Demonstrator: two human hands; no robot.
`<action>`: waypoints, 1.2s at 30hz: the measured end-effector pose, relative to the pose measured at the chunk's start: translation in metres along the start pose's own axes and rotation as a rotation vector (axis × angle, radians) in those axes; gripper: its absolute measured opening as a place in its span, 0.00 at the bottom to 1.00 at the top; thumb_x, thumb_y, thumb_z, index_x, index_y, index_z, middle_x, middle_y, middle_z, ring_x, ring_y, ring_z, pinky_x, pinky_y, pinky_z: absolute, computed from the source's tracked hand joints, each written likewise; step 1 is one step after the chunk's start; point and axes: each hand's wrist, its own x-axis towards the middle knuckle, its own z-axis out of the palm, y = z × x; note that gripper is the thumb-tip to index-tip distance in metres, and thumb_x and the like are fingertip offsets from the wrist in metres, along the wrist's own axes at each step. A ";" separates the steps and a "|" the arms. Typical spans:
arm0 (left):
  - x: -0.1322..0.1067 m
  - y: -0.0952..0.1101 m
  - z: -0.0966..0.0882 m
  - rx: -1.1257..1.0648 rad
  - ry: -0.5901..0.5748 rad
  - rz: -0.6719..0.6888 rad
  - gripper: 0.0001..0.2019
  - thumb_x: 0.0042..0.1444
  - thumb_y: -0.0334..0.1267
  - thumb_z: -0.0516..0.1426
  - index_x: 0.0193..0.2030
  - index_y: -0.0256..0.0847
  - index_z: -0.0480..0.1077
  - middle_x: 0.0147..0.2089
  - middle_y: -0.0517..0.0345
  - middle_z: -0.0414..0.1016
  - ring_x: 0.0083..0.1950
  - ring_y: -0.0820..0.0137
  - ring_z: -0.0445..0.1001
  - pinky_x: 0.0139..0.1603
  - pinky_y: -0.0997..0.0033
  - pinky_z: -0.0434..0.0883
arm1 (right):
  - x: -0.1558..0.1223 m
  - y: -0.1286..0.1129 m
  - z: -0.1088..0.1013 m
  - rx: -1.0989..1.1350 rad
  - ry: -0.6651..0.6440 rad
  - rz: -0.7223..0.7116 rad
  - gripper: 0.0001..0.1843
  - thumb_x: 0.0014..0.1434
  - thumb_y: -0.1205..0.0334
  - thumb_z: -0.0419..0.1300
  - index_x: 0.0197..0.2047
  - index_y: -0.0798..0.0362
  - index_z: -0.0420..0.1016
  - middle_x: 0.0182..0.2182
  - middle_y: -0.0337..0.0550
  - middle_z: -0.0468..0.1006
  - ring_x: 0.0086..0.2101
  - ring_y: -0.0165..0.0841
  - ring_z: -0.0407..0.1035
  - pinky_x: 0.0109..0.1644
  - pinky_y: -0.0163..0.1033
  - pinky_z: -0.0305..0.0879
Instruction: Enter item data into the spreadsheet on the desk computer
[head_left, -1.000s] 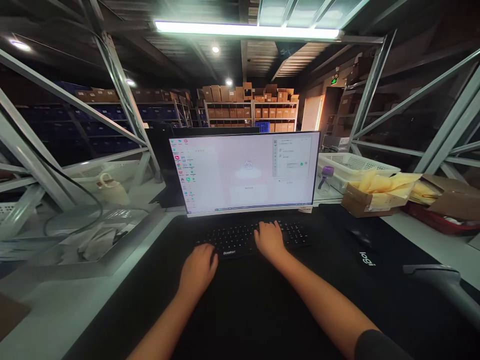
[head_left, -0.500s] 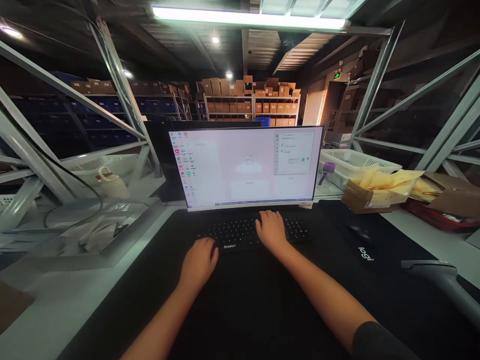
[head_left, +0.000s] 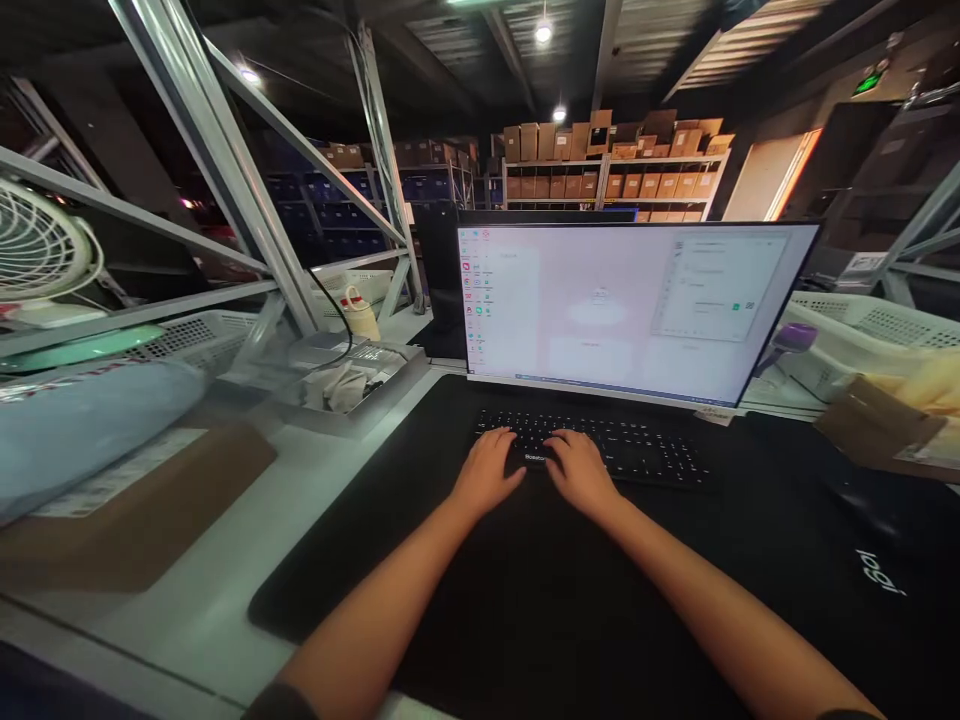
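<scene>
Both my hands rest at the black keyboard (head_left: 645,450), which lies on a black desk mat (head_left: 517,610). My left hand (head_left: 489,472) is over the left end of the keys, its fingers spread and the thumb stretched out to the right. Close beside it, my right hand (head_left: 583,474) lies over the middle-left keys with its fingers apart. Neither one holds anything. Behind the keyboard stands a lit monitor (head_left: 600,310) showing desktop icons on the left and a window on the right.
To the right lie a black mouse (head_left: 866,505) and a cardboard box (head_left: 874,425) with yellow envelopes. White baskets (head_left: 862,325) stand behind. On the left are a grey tray (head_left: 390,400), a brown carton (head_left: 187,500), a wrapped parcel (head_left: 97,420) and a fan (head_left: 41,245). Metal frame posts (head_left: 225,170) rise there.
The view has turned left, bringing in the fan, parcel and carton. My right hand has moved left along the keyboard, close to my left hand, which now reaches onto the keys.
</scene>
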 end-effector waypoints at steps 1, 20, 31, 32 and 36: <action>0.000 0.000 0.000 -0.009 0.005 -0.011 0.28 0.54 0.41 0.62 0.61 0.41 0.62 0.64 0.43 0.66 0.66 0.55 0.65 0.67 0.48 0.65 | 0.001 -0.001 0.000 0.000 0.002 0.001 0.17 0.64 0.63 0.55 0.55 0.52 0.73 0.57 0.50 0.69 0.58 0.38 0.61 0.67 0.51 0.55; 0.004 0.011 -0.012 0.071 0.136 0.012 0.17 0.56 0.42 0.61 0.51 0.41 0.70 0.62 0.43 0.69 0.64 0.52 0.67 0.67 0.42 0.63 | 0.002 0.010 -0.003 0.126 0.144 0.088 0.24 0.58 0.74 0.48 0.56 0.56 0.71 0.52 0.47 0.74 0.55 0.36 0.63 0.63 0.44 0.59; 0.005 0.004 0.007 0.201 0.140 0.130 0.19 0.61 0.39 0.54 0.58 0.39 0.68 0.64 0.41 0.69 0.65 0.50 0.67 0.65 0.43 0.66 | 0.012 -0.007 -0.010 0.013 0.083 0.074 0.18 0.69 0.60 0.47 0.54 0.50 0.74 0.49 0.45 0.74 0.50 0.37 0.67 0.66 0.50 0.56; 0.005 0.004 0.007 0.201 0.146 0.133 0.19 0.61 0.39 0.54 0.57 0.39 0.68 0.63 0.41 0.69 0.65 0.50 0.67 0.65 0.43 0.66 | 0.012 -0.007 -0.011 0.011 0.071 0.087 0.17 0.69 0.60 0.47 0.52 0.50 0.75 0.48 0.45 0.74 0.50 0.37 0.67 0.65 0.50 0.56; 0.005 0.004 0.008 0.228 0.213 0.115 0.23 0.60 0.39 0.54 0.61 0.36 0.64 0.63 0.38 0.69 0.67 0.48 0.64 0.67 0.41 0.63 | 0.012 -0.008 -0.013 0.016 0.048 0.118 0.17 0.68 0.61 0.48 0.51 0.51 0.75 0.47 0.45 0.75 0.48 0.37 0.67 0.61 0.47 0.62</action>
